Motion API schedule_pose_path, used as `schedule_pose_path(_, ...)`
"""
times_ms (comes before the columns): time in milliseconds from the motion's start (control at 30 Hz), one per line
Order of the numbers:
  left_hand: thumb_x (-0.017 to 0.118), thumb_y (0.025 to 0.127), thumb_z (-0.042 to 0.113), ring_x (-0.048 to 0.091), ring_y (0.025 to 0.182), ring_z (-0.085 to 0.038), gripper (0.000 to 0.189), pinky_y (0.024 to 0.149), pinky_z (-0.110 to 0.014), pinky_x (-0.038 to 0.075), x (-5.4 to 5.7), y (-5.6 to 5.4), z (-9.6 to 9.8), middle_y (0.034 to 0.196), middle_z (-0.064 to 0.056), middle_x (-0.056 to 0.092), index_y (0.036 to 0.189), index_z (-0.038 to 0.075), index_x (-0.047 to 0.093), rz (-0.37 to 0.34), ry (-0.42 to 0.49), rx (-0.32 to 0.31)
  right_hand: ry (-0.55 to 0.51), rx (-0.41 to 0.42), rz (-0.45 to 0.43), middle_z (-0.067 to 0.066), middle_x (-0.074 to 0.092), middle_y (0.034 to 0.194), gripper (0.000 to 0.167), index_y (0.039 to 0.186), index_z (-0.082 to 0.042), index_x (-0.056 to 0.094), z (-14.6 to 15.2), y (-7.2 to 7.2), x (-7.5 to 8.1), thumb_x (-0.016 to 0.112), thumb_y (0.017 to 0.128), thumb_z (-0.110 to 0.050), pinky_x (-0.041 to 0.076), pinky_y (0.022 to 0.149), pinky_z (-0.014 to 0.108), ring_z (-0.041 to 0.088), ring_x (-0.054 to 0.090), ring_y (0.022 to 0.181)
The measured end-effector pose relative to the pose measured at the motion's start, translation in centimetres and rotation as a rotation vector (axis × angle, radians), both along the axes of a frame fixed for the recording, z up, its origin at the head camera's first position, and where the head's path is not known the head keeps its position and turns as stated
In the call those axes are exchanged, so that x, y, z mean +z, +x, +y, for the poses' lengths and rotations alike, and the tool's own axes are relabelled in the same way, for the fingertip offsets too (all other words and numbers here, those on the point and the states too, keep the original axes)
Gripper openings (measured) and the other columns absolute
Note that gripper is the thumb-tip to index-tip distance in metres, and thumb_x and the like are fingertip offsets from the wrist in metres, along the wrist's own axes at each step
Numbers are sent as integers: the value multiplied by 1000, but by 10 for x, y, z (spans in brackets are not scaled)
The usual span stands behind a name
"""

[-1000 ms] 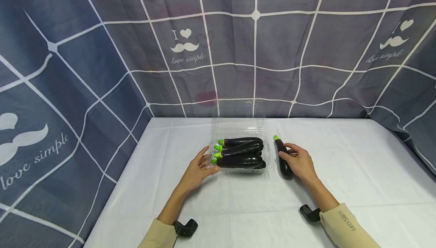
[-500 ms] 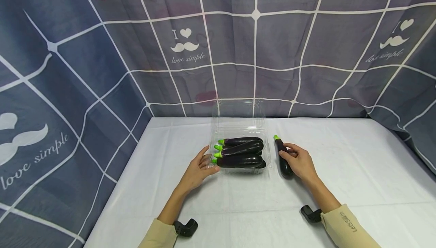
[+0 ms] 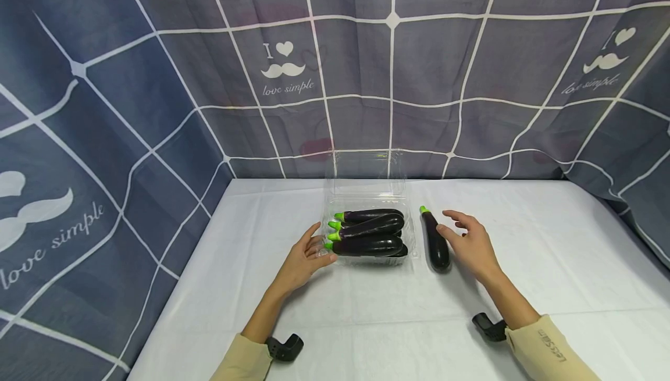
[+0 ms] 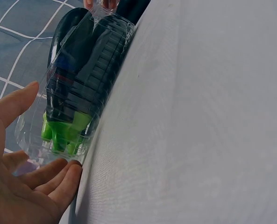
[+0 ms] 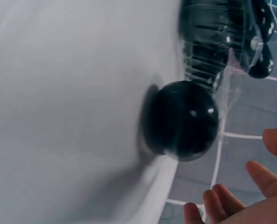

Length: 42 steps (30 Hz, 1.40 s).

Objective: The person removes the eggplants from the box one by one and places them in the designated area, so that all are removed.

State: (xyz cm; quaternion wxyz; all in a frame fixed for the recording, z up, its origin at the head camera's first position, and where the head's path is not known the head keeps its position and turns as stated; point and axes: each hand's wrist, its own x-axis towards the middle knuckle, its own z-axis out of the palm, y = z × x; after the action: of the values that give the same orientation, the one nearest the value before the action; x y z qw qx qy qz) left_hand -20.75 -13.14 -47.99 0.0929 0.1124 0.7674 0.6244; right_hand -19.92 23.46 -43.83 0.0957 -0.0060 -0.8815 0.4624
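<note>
The left hand (image 3: 298,263) is positioned at the left end of the clear plastic box (image 3: 366,201), center of the frame. Its fingers are relaxed and spread around the end wall, with no firm clasp; whether the thumb touches the plastic cannot be told. The box contains several eggplants (image 3: 371,227), stacked lengthwise with the green stems toward the left of the frame. The clear lid (image 3: 366,171) stands raised at the rear edge of the box.

A single eggplant (image 3: 437,244) lies right of center, outside the box and just beside it, stem toward the top of the frame. The right hand (image 3: 473,247) is located to its right, fingers parted and holding nothing. The right wrist view shows a gap between these fingers and the eggplant's rounded end.

The work surface is a white tablecloth (image 3: 398,323). A gray checked curtain (image 3: 429,61) fills the upper frame. Beige sleeves (image 3: 549,346) enter at the lower edge; a black device (image 3: 489,327) is located at each wrist.
</note>
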Motion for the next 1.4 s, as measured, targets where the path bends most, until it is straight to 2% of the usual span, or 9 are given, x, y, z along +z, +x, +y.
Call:
schedule_pose_path(533, 76, 89, 21, 38, 137, -40, 88, 109, -49, 37, -3, -2, 2, 150, -23, 38, 158, 14, 23, -4, 11, 0, -48, 77, 187, 20, 56, 130, 38, 128, 0, 63, -22, -3, 11, 69, 93, -14, 38, 98, 57, 40, 49, 119)
schedule_pose_path(667, 76, 89, 20, 38, 137, -40, 88, 109, -49, 37, -3, -2, 2, 150, -23, 38, 159, 14, 23, -3, 10, 0, -47, 106, 215, 18, 59, 124, 37, 126, 0, 65, -27, -3, 15, 70, 91, -11, 39, 95, 53, 33, 52, 115)
schedule_pose_path(867, 77, 88, 21, 39, 136, -40, 89, 109, -49, 37, -1, 0, 1, 150, -22, 39, 158, 14, 23, -5, 3, 6, -33, 175, 191, 11, 61, 118, 37, 126, -4, 66, -37, -5, 21, 72, 90, -13, 43, 94, 49, 20, 53, 103)
schedule_pose_path(1100, 77, 88, 21, 40, 135, -41, 90, 109, -49, 37, -1, -1, 0, 149, -24, 39, 159, 12, 21, 5, 4, 5, -27, 281, 170, 7, 60, 125, 39, 128, -10, 66, -45, -13, 29, 74, 90, -19, 43, 91, 51, 22, 50, 101)
schedule_pose_path(1233, 77, 88, 21, 40, 135, -41, 90, 109, -49, 37, -1, -1, 0, 149, -23, 39, 159, 12, 22, 5, 3, 3, -27, 345, 158, 5, 61, 127, 40, 128, -12, 66, -47, -19, 34, 74, 91, -23, 42, 90, 48, 22, 52, 108)
schedule_pose_path(1400, 77, 88, 20, 40, 136, -39, 89, 109, -48, 37, -2, -2, 0, 150, -23, 39, 159, 13, 22, -1, 7, 1, -58, 428, 132, 6, 61, 130, 40, 129, -12, 65, -54, -29, 38, 73, 92, -24, 38, 104, 49, 23, 50, 124)
